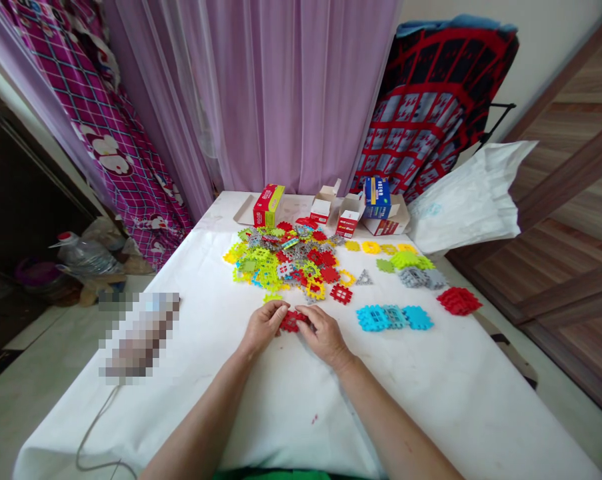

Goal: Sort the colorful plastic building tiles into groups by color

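Both bare hands are together at the centre of the table, the left hand [263, 327] and the right hand [325, 335] closing from either side on a red plastic grid-shaped building tile [291, 321]. The fingers of both hands rest on its top, so the tile is clamped between them, its square-notched edge showing; whether it is one tile or several joined cannot be determined. The work surface is a white cloth-covered table [421, 380], smooth with slight creases, extending well behind the hands toward the person. Directly ahead of the grip, and near it, lies a loose heap of red, yellow, green and grey plastic grid tiles [281, 260]. A small red grid tile [341, 294] sits just ahead of the right hand. Farther right of the grip are joined cyan grid tiles [393, 318] and a separate red tile cluster [459, 301]. Beyond the heap stand a red-and-yellow cardboard box [268, 205] and a blue cardboard box [377, 198], both well apart from the hands. A pixel-obscured object [138, 333] lies left of the grip, at the table's left edge; its kind cannot be determined.
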The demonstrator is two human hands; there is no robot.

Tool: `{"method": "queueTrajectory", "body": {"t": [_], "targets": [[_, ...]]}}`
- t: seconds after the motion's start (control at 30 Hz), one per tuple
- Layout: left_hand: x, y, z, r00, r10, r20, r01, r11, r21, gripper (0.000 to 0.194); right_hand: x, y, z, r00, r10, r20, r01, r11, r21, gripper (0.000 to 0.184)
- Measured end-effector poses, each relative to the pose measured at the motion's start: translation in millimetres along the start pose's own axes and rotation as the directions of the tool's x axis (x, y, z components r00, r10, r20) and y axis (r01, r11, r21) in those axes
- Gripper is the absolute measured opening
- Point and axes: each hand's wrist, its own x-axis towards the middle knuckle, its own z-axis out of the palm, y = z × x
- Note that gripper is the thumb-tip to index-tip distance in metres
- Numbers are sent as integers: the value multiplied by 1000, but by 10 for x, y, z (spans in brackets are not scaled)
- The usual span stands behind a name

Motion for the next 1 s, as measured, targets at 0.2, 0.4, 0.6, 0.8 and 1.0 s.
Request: {"method": "queueTrajectory", "body": {"t": [0.2,0.4,0.6,0.8,1.0], "targets": [[-11,9,20,996,-27,88,28,1000,-1,45,14,156,82,906,419,60,-392,776,494,28],[-17,39,11,989,-59,136,58,998,8,38,3,116,-19,939,335,75,-337,855,394,42],[-15,75,-16,983,-54,173,56,998,-2,37,73,-69,-354,979,-63,195,118,952,-283,71],[-35,78,0,982,-43,183,40,999,17,35,222,-213,-384,947,-57,317,203,870,-449,55],[-30,44,-22,987,-49,153,47,999,21,43,242,-182,-595,970,19,241,99,878,-469,50]]}}
